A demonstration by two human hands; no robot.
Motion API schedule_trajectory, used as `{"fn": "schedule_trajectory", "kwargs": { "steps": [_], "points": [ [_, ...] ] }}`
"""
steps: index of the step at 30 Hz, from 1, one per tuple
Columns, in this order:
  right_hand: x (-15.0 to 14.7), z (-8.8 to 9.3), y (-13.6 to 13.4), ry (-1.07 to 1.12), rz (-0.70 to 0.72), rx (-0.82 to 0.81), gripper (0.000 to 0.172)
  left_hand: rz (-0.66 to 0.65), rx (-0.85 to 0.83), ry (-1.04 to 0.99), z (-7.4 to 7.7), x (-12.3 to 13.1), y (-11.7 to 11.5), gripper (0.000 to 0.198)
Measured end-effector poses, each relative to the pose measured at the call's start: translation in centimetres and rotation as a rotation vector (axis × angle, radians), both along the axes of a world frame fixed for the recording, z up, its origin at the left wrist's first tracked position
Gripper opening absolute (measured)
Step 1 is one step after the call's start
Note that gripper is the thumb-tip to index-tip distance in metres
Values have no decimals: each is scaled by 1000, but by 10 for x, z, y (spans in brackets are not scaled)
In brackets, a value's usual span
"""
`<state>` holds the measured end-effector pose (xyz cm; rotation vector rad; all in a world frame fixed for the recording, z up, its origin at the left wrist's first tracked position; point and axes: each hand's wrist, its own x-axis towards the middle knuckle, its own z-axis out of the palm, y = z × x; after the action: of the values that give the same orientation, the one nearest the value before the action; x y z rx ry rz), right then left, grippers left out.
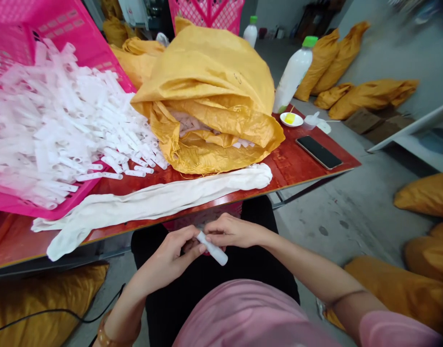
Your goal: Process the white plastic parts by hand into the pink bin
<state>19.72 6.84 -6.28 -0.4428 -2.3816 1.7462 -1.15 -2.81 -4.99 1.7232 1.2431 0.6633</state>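
Over my lap, a white plastic tube with a wider lower end is held between both hands. My left hand is closed on it, thumb and fingers pinching its upper part. Curled against the tube's top from the other side is my right hand, its fingertips partly hidden. On the table in front lies a long white cloth. A heap of similar short white tubes spills from a tipped pink basket at the left.
An orange woven sack with white pieces in its mouth rests on the red table. A phone, a small dish and a green-capped bottle are at the right. Filled sacks lie on the floor.
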Motion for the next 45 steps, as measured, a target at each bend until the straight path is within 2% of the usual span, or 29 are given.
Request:
{"fn": "schedule_trajectory", "kwargs": {
  "steps": [2, 5, 9, 12, 14, 16, 18, 20, 23, 24, 26, 28, 30, 31, 32, 36, 38, 40, 42, 44, 45],
  "points": [
    [-2, 3, 5, -21, 43, -40, 24, -19, -23, -14, -1, 0, 1, 22],
    [-7, -1, 5, -32, 2, -125, 21, 0, 5, -18, -1, 1, 0, 21],
    [-9, -18, -7, -31, -123, -397, 14, -21, 74, -26, -1, 2, -2, 15],
    [-4, -33, -18, 58, -162, -586, 27, 30, 117, -33, -7, 4, -3, 10],
    [1, -39, -26, 85, -211, -506, 21, 86, 123, -29, -15, 9, -4, 5],
    [5, -42, -32, 44, -286, -301, 8, 127, 99, -21, -24, 17, -7, 10],
    [7, -43, -36, -13, -332, -151, 10, 143, 76, -24, -31, 24, -9, 19],
    [7, -44, -35, -42, -355, -121, 13, 120, 68, -30, -35, 27, -6, 20],
    [-1, -44, -28, -4, -369, -149, 13, 65, 80, -53, -31, 21, 0, 13],
    [-3, -44, -26, 22, -342, -196, 12, 60, 85, -62, -29, 17, 1, 9],
    [-8, -44, -23, 44, -220, -401, 12, 61, 101, -77, -26, 9, 0, 4],
    [-9, -46, -22, 23, -89, -666, 12, 36, 124, -92, -28, 2, -3, 11],
    [-9, -47, -22, -11, -38, -787, 8, 3, 153, -98, -32, -1, -5, 16],
    [-9, -47, -24, -19, -63, -732, 6, 10, 161, -95, -34, -1, -7, 16],
    [-10, -46, -25, -30, -116, -599, 6, 39, 157, -93, -36, 2, -9, 15],
    [-14, -36, -31, -169, -362, 269, 6, 188, -33, -142, -32, 21, -12, 19],
    [-15, -31, -32, -222, -347, 510, 8, 194, -160, -185, -25, 28, -12, 23],
    [-13, -30, -30, -223, -275, 556, 12, 157, -252, -209, -17, 27, -13, 26],
    [-7, -33, -28, -251, -219, 529, 14, 129, -306, -221, -11, 18, -13, 32],
    [0, -44, -26, -324, -220, 517, 20, 169, -284, -183, -6, 0, -8, 39],
    [4, -51, -24, -371, -235, 520, 28, 222, -229, -125, -4, -12, -2, 41]
  ]
}}
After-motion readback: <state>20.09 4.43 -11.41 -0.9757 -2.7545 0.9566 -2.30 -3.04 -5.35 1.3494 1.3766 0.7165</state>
